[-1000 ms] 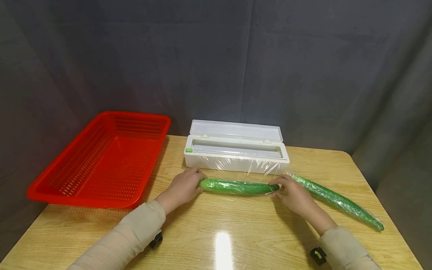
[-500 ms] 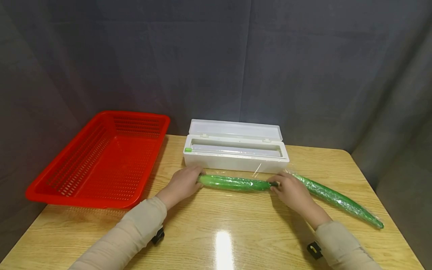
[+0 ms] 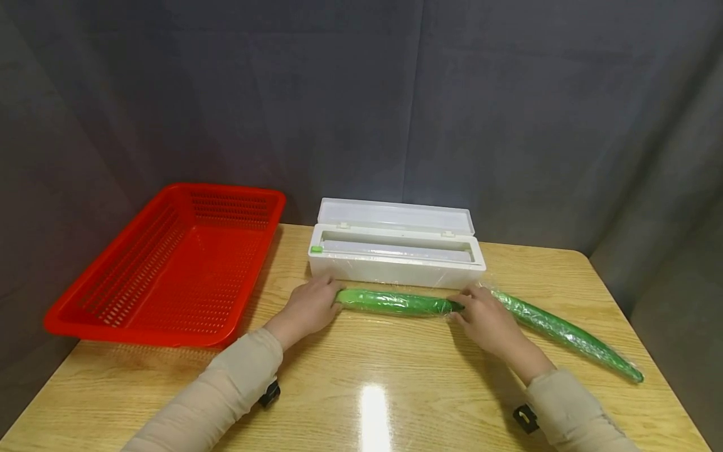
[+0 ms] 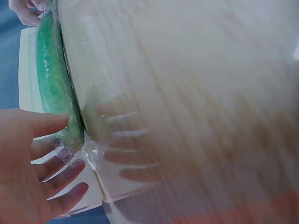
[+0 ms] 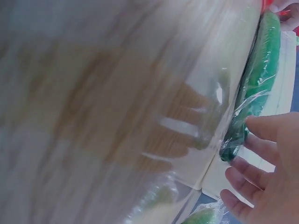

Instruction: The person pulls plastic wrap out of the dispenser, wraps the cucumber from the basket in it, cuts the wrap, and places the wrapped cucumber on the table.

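Note:
A cucumber (image 3: 395, 302) in clear cling film lies crosswise on the table, just in front of the white cling film dispenser (image 3: 395, 271). My left hand (image 3: 309, 307) holds its pale end; in the left wrist view the thumb rests on the wrapped tip and the fingers spread behind it. The dark, narrow end is held by my right hand (image 3: 488, 319), with the thumb on the film and fingers behind. Loose film (image 4: 93, 154) sticks out past the pale end. Close by my right hand lies a second wrapped cucumber (image 3: 570, 336), slanting toward the right edge.
A red plastic basket (image 3: 226, 326) stands at the left, reaching over the table's edge. The dispenser's lid (image 3: 395, 216) is tipped back, showing the film roll (image 3: 395, 251) and a green slider (image 3: 316, 249). A grey curtain (image 3: 361, 113) hangs behind the table (image 3: 316, 389).
Both hands have rolled the cucumber slightly away, toward the dispenser. The film fanned out between it and the dispenser a second ago now shows far fewer bright creases.

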The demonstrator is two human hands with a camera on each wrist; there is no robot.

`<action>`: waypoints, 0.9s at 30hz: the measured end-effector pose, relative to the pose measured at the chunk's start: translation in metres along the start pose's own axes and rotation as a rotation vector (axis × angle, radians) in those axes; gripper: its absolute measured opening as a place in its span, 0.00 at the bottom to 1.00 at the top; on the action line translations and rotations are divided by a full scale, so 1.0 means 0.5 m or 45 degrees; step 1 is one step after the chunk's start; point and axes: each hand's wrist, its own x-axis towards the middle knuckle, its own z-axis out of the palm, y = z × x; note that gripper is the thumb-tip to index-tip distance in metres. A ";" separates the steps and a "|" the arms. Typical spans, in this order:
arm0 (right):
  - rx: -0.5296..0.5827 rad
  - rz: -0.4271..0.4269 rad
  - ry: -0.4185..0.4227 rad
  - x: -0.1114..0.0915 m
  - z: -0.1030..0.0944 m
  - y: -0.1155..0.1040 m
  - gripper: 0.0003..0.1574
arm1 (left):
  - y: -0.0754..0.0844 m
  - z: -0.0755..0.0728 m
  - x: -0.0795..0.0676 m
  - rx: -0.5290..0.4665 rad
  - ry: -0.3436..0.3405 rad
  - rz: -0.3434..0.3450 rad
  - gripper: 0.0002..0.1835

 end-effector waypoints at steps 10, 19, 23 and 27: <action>0.095 0.055 -0.024 -0.007 -0.005 -0.007 0.23 | 0.007 -0.010 -0.008 -0.003 -0.045 -0.035 0.28; 0.181 0.109 0.028 -0.012 -0.009 -0.010 0.23 | 0.008 -0.025 -0.014 -0.120 0.059 -0.034 0.24; 0.202 0.122 0.052 -0.014 -0.012 -0.014 0.21 | 0.008 -0.033 -0.015 -0.175 0.130 -0.033 0.21; 0.218 0.130 0.060 -0.016 -0.013 -0.019 0.20 | 0.008 -0.037 -0.012 -0.218 0.207 -0.020 0.20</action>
